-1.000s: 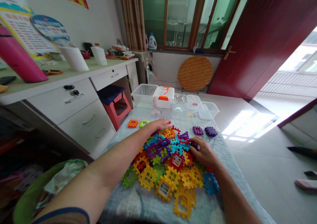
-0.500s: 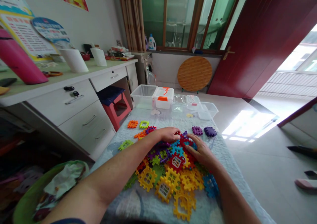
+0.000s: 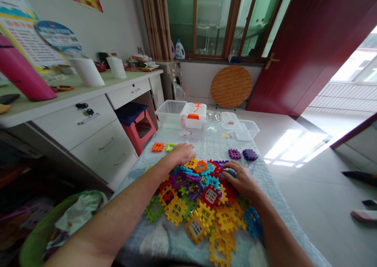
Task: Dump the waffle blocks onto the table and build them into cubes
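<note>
A heap of interlocking plastic building blocks (image 3: 205,210) lies on the cloth-covered table, flat notched squares in yellow, red, blue, purple, green and orange, some with window lattices. My left hand (image 3: 182,153) is over the heap's far left edge, fingers stretched to the right and slightly apart; no block shows in it. At the far right side, my right hand (image 3: 240,177) rests on the heap, its thumb and fingers apart around red and blue blocks. An orange block (image 3: 158,147) and a lime-green block (image 3: 170,147) lie beyond my left hand. Two purple blocks (image 3: 235,153) lie beyond my right hand.
Clear plastic bins (image 3: 171,116) and a lidded box with an orange latch (image 3: 194,115) line the table's far end. On the left are a white desk (image 3: 88,129), a red stool (image 3: 138,127) and a green basket (image 3: 32,239). A red door (image 3: 282,50) stands at right.
My left hand has moved left from the middle of the heap to its far left edge, uncovering yellow, orange and blue blocks. The right hand has barely moved.
</note>
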A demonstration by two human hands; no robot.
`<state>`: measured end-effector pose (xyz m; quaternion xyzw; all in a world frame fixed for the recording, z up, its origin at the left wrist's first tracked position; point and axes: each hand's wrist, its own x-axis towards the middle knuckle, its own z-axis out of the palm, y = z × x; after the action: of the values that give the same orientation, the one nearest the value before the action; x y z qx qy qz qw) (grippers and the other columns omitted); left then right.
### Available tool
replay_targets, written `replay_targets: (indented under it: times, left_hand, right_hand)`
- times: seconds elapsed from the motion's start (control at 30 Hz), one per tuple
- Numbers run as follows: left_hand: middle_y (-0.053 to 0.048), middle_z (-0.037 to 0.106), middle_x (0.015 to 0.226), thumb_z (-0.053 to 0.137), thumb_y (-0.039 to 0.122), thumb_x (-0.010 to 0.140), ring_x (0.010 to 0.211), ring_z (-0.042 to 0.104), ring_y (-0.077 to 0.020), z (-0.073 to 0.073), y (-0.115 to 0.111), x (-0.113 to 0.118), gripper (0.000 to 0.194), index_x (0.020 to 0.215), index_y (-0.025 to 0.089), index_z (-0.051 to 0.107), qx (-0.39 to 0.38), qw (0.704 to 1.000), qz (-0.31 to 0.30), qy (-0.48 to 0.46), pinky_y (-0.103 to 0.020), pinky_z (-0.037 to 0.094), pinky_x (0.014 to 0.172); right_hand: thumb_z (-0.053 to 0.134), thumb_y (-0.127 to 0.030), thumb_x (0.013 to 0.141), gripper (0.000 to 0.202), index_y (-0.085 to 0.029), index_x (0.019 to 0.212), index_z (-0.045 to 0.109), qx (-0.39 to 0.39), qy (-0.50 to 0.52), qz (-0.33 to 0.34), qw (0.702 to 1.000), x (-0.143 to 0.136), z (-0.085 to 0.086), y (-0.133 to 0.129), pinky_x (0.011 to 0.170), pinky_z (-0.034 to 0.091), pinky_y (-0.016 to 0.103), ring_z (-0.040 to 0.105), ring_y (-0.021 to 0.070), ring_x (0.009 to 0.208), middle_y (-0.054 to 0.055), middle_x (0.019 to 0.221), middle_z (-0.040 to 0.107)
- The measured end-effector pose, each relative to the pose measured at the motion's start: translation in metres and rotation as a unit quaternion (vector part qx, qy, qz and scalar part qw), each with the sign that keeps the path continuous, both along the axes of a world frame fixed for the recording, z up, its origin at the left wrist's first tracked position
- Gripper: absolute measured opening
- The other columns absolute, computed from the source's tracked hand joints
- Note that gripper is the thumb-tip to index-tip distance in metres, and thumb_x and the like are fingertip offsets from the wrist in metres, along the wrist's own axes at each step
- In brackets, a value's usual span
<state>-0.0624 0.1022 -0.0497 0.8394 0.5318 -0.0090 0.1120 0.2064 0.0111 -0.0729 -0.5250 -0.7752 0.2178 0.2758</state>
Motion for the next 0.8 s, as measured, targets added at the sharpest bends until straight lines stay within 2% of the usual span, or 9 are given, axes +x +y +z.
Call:
replay_targets:
  times: [0.07,0.17,0.33,0.5,0.63,0.8]
  left_hand:
    - [-0.019,0.064,0.121,0.044,0.045,0.092,0.114,0.060,-0.0316,-0.004,-0.001,-0.007,0.045,0.119,0.014,0.061,-0.014,1.000,0.000,0.015,-0.042,0.043,0.097]
    - [-0.017,0.066,0.116,0.042,0.045,0.093,0.110,0.061,-0.0294,-0.005,-0.007,-0.011,0.041,0.112,0.016,0.064,-0.022,0.999,-0.014,0.022,-0.039,0.043,0.095]
    - [-0.012,0.067,0.109,0.036,0.042,0.095,0.103,0.063,-0.0250,0.004,-0.015,-0.016,0.040,0.108,0.017,0.064,-0.035,0.998,-0.051,0.012,-0.032,0.045,0.089]
    - [-0.010,0.069,0.104,0.039,0.038,0.093,0.096,0.063,-0.0224,0.009,-0.020,-0.024,0.036,0.100,0.017,0.067,-0.058,0.995,-0.077,-0.001,-0.028,0.046,0.083]
    - [-0.011,0.068,0.110,0.043,0.034,0.090,0.101,0.063,-0.0229,0.002,-0.021,-0.031,0.034,0.107,0.016,0.066,-0.058,0.995,-0.078,-0.013,-0.030,0.045,0.090]
    - [-0.014,0.061,0.128,0.043,0.035,0.091,0.120,0.055,-0.0252,0.000,-0.030,-0.044,0.043,0.124,0.013,0.058,0.008,0.995,-0.026,-0.091,-0.035,0.038,0.105]
  right_hand:
    - [0.056,-0.037,0.088,0.024,-0.020,0.102,0.066,0.013,0.004,-0.004,1.000,0.001,-0.005,0.002,0.096,0.045,0.040,0.060,0.0245,0.106,0.009,0.112,0.066]
    - [0.058,-0.039,0.087,0.029,-0.021,0.108,0.065,0.016,-0.003,-0.001,1.000,0.002,-0.011,0.003,0.101,0.042,0.043,0.057,0.0264,0.113,0.010,0.121,0.064]
    - [0.057,-0.042,0.087,0.029,-0.021,0.104,0.067,-0.003,-0.025,0.013,1.000,0.002,-0.008,0.002,0.094,0.045,0.041,0.061,0.0251,0.101,0.009,0.106,0.069]
    - [0.056,-0.042,0.087,0.027,-0.020,0.096,0.069,-0.002,-0.044,-0.007,0.999,0.004,-0.005,0.002,0.086,0.046,0.038,0.062,0.0235,0.090,0.007,0.095,0.070]
    - [0.056,-0.040,0.086,0.026,-0.019,0.094,0.069,-0.003,-0.064,-0.030,0.998,0.005,-0.007,0.003,0.078,0.045,0.036,0.061,0.0224,0.082,0.006,0.085,0.070]
    - [0.056,-0.038,0.087,0.024,-0.019,0.093,0.069,0.029,-0.063,-0.029,0.997,0.005,-0.009,0.003,0.082,0.045,0.035,0.061,0.0225,0.088,0.007,0.090,0.069]
